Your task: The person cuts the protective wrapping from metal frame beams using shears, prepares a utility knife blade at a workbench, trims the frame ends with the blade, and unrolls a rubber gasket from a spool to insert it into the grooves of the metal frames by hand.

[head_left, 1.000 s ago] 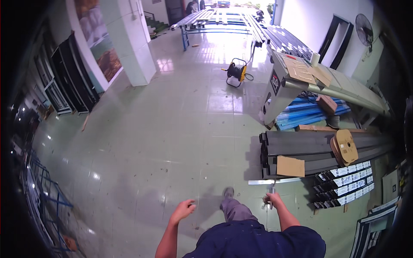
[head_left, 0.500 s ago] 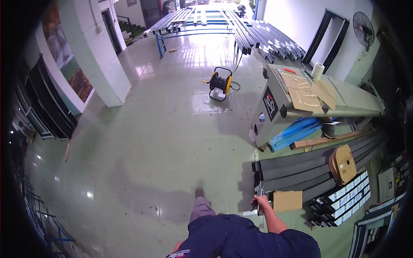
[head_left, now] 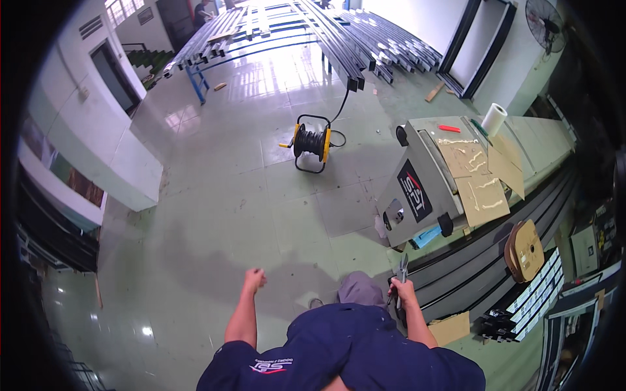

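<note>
Presently, head view, one entry per item.

Right hand (head_left: 399, 291): fingers wrapped tight around the handles of a pair of metal snips (head_left: 400, 272), blades pointing up and away from the body. The tool sits at the person's right side, just beside the bundle of long dark aluminium profiles (head_left: 486, 257) lying on the floor.

Metal snips: small, rigid steel, probably light enough for one hand. Blades look sharp and pointed, so the handles are the sound place to hold, as the hand does now; the grips seem dark and coated, likely not slippery. Whether the blades are parted or together is too small to tell.

Left hand (head_left: 255, 279): curled into a loose fist, holding nothing visible, out over the glossy green tiled floor (head_left: 215, 215), well apart from any object.

Surroundings: a grey cutting machine (head_left: 424, 189) with cardboard sheets (head_left: 479, 186) on its top; a white roll (head_left: 494, 118) standing further back on it; a wooden spool (head_left: 525, 249) resting on the profiles; a yellow-and-black cable reel (head_left: 311, 141) on the floor, cord running toward long racks of profiles (head_left: 313, 26); a flat cardboard piece (head_left: 450, 328) near the right elbow; a wall fan (head_left: 542, 19) top right.

Profiles: long, stiff, probably awkward single-handed; best taken near the middle or by two hands apart.
</note>
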`<state>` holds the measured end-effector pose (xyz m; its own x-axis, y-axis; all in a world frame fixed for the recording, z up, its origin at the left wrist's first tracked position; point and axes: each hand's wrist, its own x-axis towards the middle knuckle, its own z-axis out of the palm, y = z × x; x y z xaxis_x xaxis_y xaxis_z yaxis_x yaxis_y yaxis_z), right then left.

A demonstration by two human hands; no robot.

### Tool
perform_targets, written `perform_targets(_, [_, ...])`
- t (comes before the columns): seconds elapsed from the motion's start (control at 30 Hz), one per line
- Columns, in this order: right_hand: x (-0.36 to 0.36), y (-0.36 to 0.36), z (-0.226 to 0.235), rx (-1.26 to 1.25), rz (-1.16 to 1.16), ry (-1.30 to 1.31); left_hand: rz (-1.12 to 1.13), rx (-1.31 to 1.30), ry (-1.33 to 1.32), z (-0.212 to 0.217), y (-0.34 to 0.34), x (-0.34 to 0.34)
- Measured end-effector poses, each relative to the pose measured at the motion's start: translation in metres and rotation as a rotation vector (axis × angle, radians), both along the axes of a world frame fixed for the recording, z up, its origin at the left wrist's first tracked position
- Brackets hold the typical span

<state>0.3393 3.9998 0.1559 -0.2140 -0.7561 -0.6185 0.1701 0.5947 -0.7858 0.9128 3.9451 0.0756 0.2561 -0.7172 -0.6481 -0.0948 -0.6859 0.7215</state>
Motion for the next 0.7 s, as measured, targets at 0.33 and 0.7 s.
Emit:
perform_targets(0.33, [-0.001,-0.331,0.017,-0.148,0.044,-0.173,0.034,0.056,0.14,-0.012,-0.241,-0.063])
perform_targets(0.7, [-0.021,-0.69,0.037,-0.124,-0.231,-0.464,-0.116,0.611,0.1,-0.039,-0.298,-0.111])
